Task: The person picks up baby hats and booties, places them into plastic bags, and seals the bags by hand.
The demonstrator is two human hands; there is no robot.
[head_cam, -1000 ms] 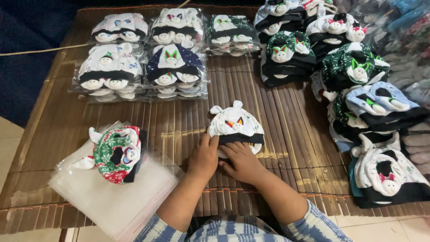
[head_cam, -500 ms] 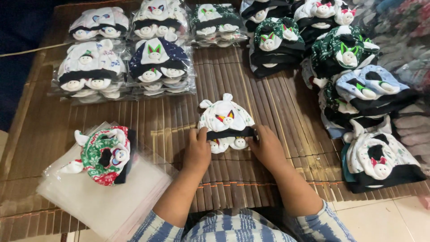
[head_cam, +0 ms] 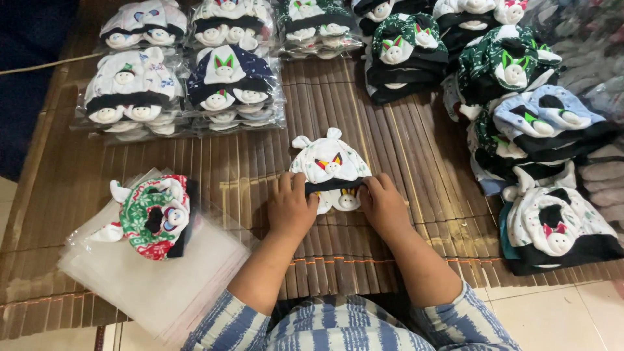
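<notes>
White animal-face hat (head_cam: 330,164), black band, flat on mat (head_cam: 403,149).
</notes>
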